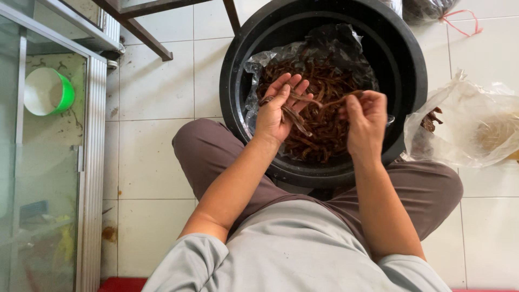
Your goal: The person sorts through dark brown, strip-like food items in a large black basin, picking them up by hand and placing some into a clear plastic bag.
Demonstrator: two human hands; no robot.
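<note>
The left hand (278,111) lies palm-up over the black tub (405,65), fingers loosely spread and pointing toward one o'clock. Across its palm rest a few brown dried strips (294,116), held lightly rather than clenched; their long axis runs from about ten o'clock down to four o'clock. The right hand (365,121) is curled, thumb and fingertips pinched on the end of one thin strip (330,103) that stretches nearly level between the two hands, its long axis from nine o'clock to three o'clock, the far end at the left fingers.

Both hands hover just above a heap of the same brown strips (324,135), which lies on a crumpled clear plastic sheet (257,65) lining the tub. The strips in the heap point every which way. The tub sits on the floor between the person's folded legs in brown trousers (205,151), at twelve o'clock from the grey shirt (292,254).

The floor is white tile (157,86), stained in spots. At three o'clock from the tub lies a clear plastic bag (476,130) with a few dark strips showing at its mouth. At nine o'clock stands a glass-fronted cabinet (48,162) with a metal frame, a green-rimmed bowl (47,91) seen through it. A brown metal frame leg (146,35) crosses at eleven o'clock, and a dark bag with a pink tie (459,19) sits at one o'clock.
</note>
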